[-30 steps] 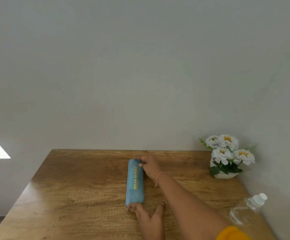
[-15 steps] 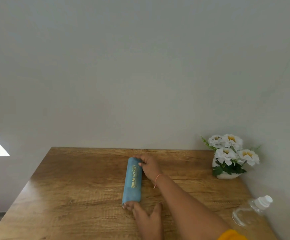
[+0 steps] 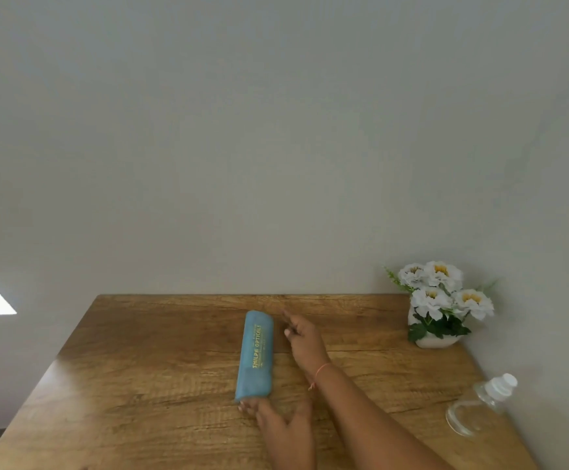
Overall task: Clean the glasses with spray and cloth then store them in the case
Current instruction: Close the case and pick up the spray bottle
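The fingers (image 3: pixel 288 318) of the right hand (image 3: pixel 305 340) are stretched out and released, holding nothing, just beside the upper right of the blue case (image 3: pixel 255 354). Motion blur hides whether any tip grazes it. The left hand (image 3: pixel 284 432), at the bottom centre of the frame, lies fairly flat with its fingers (image 3: pixel 247 406) touching the case's lower end, not curled round it.

The case lies closed, lengthwise up the middle of the tabletop (image 3: pixel 140 368), gold lettering upward. No glasses or cloth show, so they are probably inside, and the step in hand looks like opening the case. To do that well, the left hand should pin the lower end down while the right finds the opening edge (which one cannot be told) and lifts slowly, so nothing spills out.

The spray bottle (image 3: pixel 479 407) sits at the lower right, below the pot of white flowers (image 3: pixel 440 300), well apart from the case.
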